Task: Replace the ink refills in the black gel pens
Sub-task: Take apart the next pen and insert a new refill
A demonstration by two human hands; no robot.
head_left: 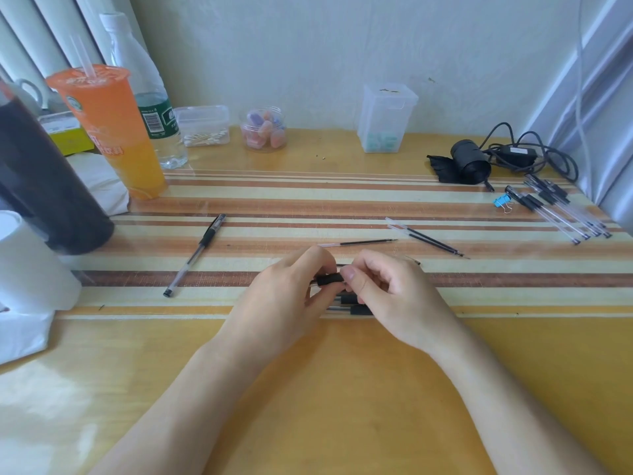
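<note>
At the middle of the table my left hand (287, 296) and my right hand (383, 289) meet on one black gel pen (329, 279); both pinch it around its black grip section. Most of its barrel is hidden by my fingers. More pen parts (352, 305) lie on the table just under my hands. A single ink refill (363, 242) lies beyond my hands, and two more refills (430, 241) lie to its right. A capped gel pen (195, 256) lies on the left. A pile of gel pens (561, 209) sits at the far right.
An orange drink cup (113, 132), a water bottle (150, 108) and a dark bottle (44, 186) stand at the left. Clear boxes (385, 118), a jar (263, 129), a black roll with cables (471, 162) and a blue binder clip (500, 201) line the back.
</note>
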